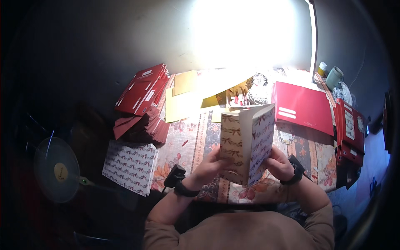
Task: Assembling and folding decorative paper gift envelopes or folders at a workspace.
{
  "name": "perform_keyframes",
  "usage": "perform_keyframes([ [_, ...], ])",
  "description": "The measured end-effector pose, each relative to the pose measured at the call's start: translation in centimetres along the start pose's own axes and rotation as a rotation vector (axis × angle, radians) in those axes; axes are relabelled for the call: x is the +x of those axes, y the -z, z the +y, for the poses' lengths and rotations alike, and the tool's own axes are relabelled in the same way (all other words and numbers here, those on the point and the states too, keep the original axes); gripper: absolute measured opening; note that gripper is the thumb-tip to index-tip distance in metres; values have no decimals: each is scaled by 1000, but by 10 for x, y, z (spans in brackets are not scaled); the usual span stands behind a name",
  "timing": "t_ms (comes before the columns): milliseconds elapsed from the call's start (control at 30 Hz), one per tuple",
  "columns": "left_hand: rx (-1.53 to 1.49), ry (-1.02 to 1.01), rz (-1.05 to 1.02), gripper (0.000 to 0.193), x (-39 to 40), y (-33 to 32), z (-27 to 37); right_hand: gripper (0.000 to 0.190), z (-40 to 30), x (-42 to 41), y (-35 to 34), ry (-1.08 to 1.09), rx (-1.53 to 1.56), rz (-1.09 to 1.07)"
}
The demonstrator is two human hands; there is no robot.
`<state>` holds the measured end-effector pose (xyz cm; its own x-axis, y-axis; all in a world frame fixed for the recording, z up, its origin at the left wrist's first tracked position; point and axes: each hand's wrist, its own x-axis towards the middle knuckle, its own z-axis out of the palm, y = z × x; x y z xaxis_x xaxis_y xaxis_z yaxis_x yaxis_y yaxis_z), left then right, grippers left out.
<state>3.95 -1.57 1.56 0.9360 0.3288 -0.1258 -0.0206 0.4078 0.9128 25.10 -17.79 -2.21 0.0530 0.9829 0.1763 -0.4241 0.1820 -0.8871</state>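
Observation:
Upright above the table's near half stands a partly opened folded booklet (262,137) with a bow-and-garland pattern on its outer faces and a plain pale inside. My left hand (211,167) grips its lower left panel. On the opposite side, my right hand (277,164) pinches the lower edge of the right panel. Both wrists carry black straps with small dark devices. Left of my hands lies a stack of sheets (131,167) in a similar pattern. Behind the booklet, partly covered by it, is a holder with paper strips (239,97), beside a pile of ornate cut-out labels (260,89).
Red folders (137,90) are stacked at the far left, pink-red folders (303,107) at the right, more red folders (350,134) at the right edge. Yellow sheets (178,109) lie at the back. A bright lamp's post (312,40), a mug (335,78) and a small bottle (322,69) stand behind.

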Motion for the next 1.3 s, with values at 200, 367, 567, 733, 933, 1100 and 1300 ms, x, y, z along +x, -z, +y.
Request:
perform_keyframes([
  [200,135,-134,-8,66,9,-13,-2,42,-9,4,-6,-36,16,-59],
  [367,7,-99,120,70,5,-20,1,42,-5,6,-2,-35,46,-13],
  [567,-101,-120,201,51,-6,17,2,38,-3,10,8,36,134,132],
  [733,-16,-90,309,43,-18,40,-9,36,-4,10,6,64,133,130],
  [933,-145,-184,184,51,-24,43,-16,35,-5,11,-2,59,-116,182],
  [1100,-78,-201,277,47,-27,41,-9,32,-8,11,5,163,-251,207],
  [1300,-25,-95,358,39,-20,29,-13,38,-20,14,0,561,-1297,365],
])
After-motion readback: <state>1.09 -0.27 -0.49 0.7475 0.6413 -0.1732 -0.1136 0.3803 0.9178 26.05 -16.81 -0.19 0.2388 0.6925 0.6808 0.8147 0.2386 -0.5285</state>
